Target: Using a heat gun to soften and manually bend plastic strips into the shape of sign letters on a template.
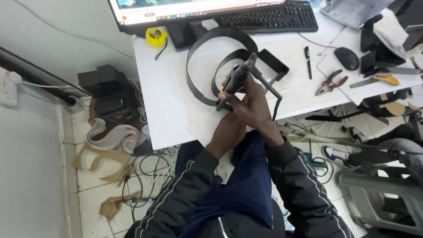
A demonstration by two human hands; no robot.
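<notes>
right hand (255,103): grip clenched on dark corded tool (236,79), tool tilted over white table (158,88) edge | left hand (229,130): under right, grip state cannot tell | black strip loop (207,44): on table just behind tool | pliers (330,82): well apart, right

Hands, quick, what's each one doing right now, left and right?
Left hand: closed, gripping the lower end of the black corded hand tool.
Right hand: closed around the same tool.
</notes>
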